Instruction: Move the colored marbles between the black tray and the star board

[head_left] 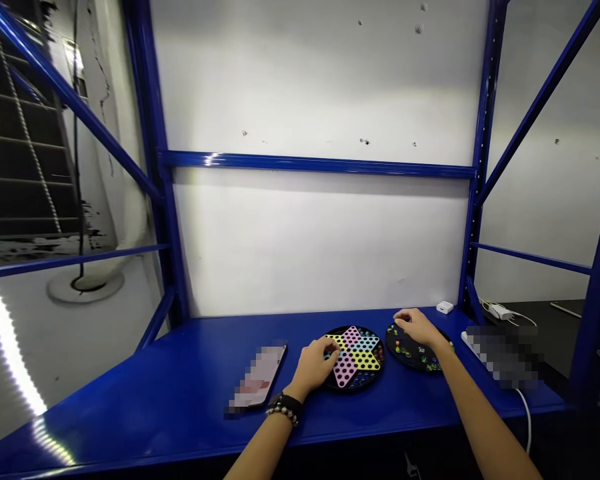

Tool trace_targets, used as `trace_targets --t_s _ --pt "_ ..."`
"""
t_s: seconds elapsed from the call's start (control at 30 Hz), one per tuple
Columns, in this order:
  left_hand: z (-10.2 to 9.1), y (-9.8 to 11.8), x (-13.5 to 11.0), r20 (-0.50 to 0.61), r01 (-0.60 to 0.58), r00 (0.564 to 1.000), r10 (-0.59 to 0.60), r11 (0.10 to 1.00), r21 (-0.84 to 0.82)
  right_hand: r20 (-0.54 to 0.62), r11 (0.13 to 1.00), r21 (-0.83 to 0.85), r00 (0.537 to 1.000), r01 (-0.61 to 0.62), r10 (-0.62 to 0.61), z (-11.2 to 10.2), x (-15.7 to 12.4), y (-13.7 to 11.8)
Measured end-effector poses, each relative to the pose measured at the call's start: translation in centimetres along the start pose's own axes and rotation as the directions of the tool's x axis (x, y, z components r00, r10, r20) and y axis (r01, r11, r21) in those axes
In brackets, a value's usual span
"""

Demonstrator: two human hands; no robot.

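Observation:
A Chinese checkers board point(351, 357), round and black with a star of pink, yellow and light blue points, lies on the blue tabletop. My left hand point(316, 362) rests over its left side, fingers curled towards the thumb; whatever they grip, if anything, is hidden. Coloured marbles sit in some outer parts of the board. To the right is a round black tray point(407, 353) with loose glass marbles point(398, 348) in it. Over the tray's far side is my right hand point(416, 325), its fingertips pinched together. I cannot make out anything between them.
A phone point(260, 377) lies left of the board. At the back right stands a small white box point(445, 307), and a blurred device point(503, 357) with a white cable lies at the right edge. Blue metal posts and crossbars point(320, 163) frame the shelf before a white wall.

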State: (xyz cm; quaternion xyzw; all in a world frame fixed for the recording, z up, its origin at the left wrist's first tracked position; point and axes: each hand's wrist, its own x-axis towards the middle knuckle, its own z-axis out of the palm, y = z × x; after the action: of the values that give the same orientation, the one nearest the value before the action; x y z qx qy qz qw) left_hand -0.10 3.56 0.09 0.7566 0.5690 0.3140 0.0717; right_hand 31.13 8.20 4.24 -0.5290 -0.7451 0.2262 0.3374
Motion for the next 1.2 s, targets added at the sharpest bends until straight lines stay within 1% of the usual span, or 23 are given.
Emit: trace_targets --t_s 0.07,0.1,0.17,0.23,0.3,0.4,0.47,0.6,0.67,0.7,0.73,0.77,0.83,0.9,0.93,1.0,1.13,1.2 --pt "0.0 0.1 0.0 0.004 0.009 1.0 -0.009 1.0 -0.005 0.097 0.994 -0.108 0.995 -0.026 0.037 -2.6 -1.6 1.8" --pt "-0.1 0.2 0.0 0.005 0.012 1.0 -0.012 1.0 -0.008 0.145 0.986 -0.159 0.986 -0.054 0.077 -3.7 -2.3 2.6" --pt "-0.1 0.3 0.0 0.008 0.016 1.0 -0.016 1.0 -0.014 0.225 0.973 -0.216 0.965 -0.088 0.137 -5.0 -3.5 3.8" --pt "-0.2 0.4 -0.1 0.006 0.012 1.0 -0.012 1.0 -0.018 0.285 0.973 -0.209 0.945 -0.103 0.161 -5.3 -4.1 4.4" --pt "-0.3 0.5 -0.1 0.002 0.008 1.0 -0.008 1.0 -0.017 0.33 0.978 -0.177 0.929 -0.114 0.168 -5.0 -4.4 4.7" --pt "-0.3 0.5 -0.2 0.004 0.016 1.0 -0.016 1.0 -0.008 0.377 0.978 -0.148 0.906 -0.147 0.194 -4.5 -4.5 4.8" --pt "-0.3 0.5 -0.2 0.01 0.027 1.0 -0.027 1.0 -0.001 0.399 0.977 -0.137 0.894 -0.163 0.205 -4.5 -4.7 4.8" --pt "-0.2 0.5 -0.2 0.007 0.025 1.0 -0.025 1.0 -0.004 0.438 0.986 -0.061 0.884 -0.153 0.164 -5.1 -5.6 4.7" --pt "-0.1 0.4 -0.2 0.009 0.02 1.0 -0.02 1.0 -0.008 0.447 0.987 -0.039 0.881 -0.154 0.155 -5.3 -5.9 4.6" --pt "-0.1 0.4 -0.2 0.011 0.018 1.0 -0.018 1.0 -0.008 0.44 0.987 -0.036 0.884 -0.158 0.158 -5.4 -5.9 4.6" --pt "-0.1 0.3 -0.2 0.012 0.018 1.0 -0.018 1.0 -0.008 0.413 0.986 -0.033 0.897 -0.161 0.16 -5.5 -5.8 4.6" --pt "-0.1 0.3 -0.2 0.012 0.018 1.0 -0.018 1.0 -0.006 0.363 0.987 -0.031 0.918 -0.159 0.159 -5.5 -5.7 4.7" --pt "-0.2 0.4 -0.2 0.006 0.02 1.0 -0.02 1.0 -0.004 0.213 0.989 -0.039 0.966 -0.142 0.147 -5.6 -5.3 4.9" --pt "-0.3 0.5 -0.3 0.003 0.02 1.0 -0.02 1.0 -0.004 0.072 0.991 -0.065 0.99 -0.12 0.125 -5.7 -4.8 5.2" --pt "-0.3 0.6 -0.3 0.004 0.018 1.0 -0.018 1.0 -0.004 0.043 0.99 -0.08 0.992 -0.112 0.116 -5.7 -4.7 5.3" --pt "-0.4 0.6 -0.3 0.01 0.011 1.0 -0.011 1.0 -0.006 0.052 0.99 -0.096 0.993 -0.103 0.108 -5.7 -4.4 5.5" --pt "-0.3 0.4 -0.1 0.019 0.015 1.0 -0.014 1.0 -0.003 0.192 0.986 -0.113 0.971 -0.119 0.139 -5.0 -4.3 5.6" --pt "-0.2 0.4 -0.1 0.019 0.016 1.0 -0.016 1.0 -0.002 0.225 0.983 -0.126 0.962 -0.131 0.157 -4.4 -4.1 5.5"
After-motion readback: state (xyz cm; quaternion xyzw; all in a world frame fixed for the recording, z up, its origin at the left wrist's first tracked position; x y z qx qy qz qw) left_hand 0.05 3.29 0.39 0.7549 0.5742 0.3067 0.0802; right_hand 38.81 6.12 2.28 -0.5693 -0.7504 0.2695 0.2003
